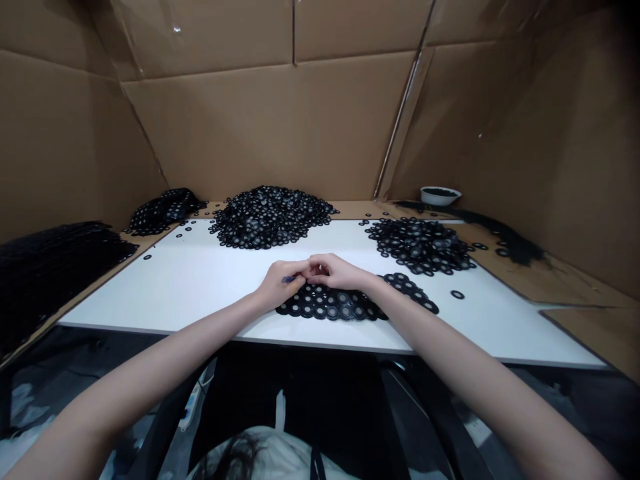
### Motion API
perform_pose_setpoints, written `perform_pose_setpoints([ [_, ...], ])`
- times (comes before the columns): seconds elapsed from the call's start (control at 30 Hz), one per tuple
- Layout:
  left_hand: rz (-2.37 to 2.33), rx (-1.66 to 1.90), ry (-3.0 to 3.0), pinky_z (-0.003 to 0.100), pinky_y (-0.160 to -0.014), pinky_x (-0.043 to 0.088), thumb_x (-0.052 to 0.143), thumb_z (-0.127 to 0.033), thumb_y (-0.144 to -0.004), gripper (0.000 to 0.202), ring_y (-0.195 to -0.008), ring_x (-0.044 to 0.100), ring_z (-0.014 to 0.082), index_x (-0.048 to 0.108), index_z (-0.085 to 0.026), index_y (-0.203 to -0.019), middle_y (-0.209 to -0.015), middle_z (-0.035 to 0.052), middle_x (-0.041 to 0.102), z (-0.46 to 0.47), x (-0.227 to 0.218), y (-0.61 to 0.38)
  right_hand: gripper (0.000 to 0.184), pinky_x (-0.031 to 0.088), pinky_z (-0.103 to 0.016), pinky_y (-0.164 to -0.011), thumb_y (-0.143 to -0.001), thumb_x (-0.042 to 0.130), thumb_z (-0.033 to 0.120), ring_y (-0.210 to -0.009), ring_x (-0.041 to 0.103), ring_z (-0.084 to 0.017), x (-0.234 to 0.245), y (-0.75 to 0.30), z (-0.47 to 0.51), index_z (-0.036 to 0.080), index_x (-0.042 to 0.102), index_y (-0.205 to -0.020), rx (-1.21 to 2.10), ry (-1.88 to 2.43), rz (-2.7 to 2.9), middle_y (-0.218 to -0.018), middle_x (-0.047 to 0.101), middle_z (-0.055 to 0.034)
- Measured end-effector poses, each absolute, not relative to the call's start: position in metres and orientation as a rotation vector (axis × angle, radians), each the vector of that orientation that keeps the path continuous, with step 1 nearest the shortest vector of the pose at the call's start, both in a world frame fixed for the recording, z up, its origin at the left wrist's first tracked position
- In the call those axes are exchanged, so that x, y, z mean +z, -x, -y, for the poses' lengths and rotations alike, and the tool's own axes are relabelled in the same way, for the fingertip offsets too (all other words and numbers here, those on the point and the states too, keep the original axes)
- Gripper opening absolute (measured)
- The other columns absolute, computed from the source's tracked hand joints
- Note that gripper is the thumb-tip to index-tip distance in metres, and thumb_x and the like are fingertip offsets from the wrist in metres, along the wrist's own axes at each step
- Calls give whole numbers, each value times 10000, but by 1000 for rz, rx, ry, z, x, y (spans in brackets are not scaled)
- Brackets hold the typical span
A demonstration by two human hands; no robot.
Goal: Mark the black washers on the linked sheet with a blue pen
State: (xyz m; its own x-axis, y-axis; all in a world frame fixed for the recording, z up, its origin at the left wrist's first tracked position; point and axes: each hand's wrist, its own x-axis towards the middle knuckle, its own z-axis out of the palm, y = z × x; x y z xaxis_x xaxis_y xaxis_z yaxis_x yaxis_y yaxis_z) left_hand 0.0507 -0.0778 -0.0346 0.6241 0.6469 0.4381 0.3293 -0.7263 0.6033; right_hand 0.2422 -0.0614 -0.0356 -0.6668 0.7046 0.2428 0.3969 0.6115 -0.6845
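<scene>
A flat sheet of joined black rings (345, 305) with pale centres lies near the front edge of the white board. At its far left edge my left hand (277, 285) is closed, fingertips pinched, with a small dark blue piece (289, 279) showing at its fingers. My right hand (340, 272) meets it there, thumb and fingers curled together over the sheet. The fingertips of both hands touch or nearly touch. What they pinch between them is too small to make out. The right forearm passes over part of the sheet.
Loose black rings form a big heap (270, 217) at the back and a smaller heap (423, 245) at right. One ring (457, 294) lies apart. Dark bundles (55, 267) stand at left. A white bowl (440, 195) and black strands (515, 240) sit at right. Cardboard walls (260, 127) enclose the board.
</scene>
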Motion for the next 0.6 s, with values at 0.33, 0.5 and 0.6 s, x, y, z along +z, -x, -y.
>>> perform_pose_setpoints([
  [0.33,-751,942,-2333,209,-645,369,431,-134,-766,149,-642,504,110,567,-156,-706,-689,-17,580,79,-30,-52,73,373,-253,-613,-772,544,232,-644,450,-129,-34,-243,63,160,537,-783,818,918,2364,-746,540,0],
  [0.5,-740,957,-2306,209,-661,372,435,-125,-758,145,-652,509,109,570,-154,-712,-695,-18,580,80,-31,-52,68,372,-255,-616,-775,539,227,-647,448,-130,-32,-244,65,162,529,-789,816,922,2368,-753,539,-3],
  [0.6,-754,957,-2293,212,-669,376,437,-125,-754,140,-655,509,112,561,-154,-695,-686,-18,573,80,-30,-53,71,369,-253,-617,-775,540,231,-646,441,-129,-32,-244,65,166,513,-766,813,921,2373,-739,523,2],
])
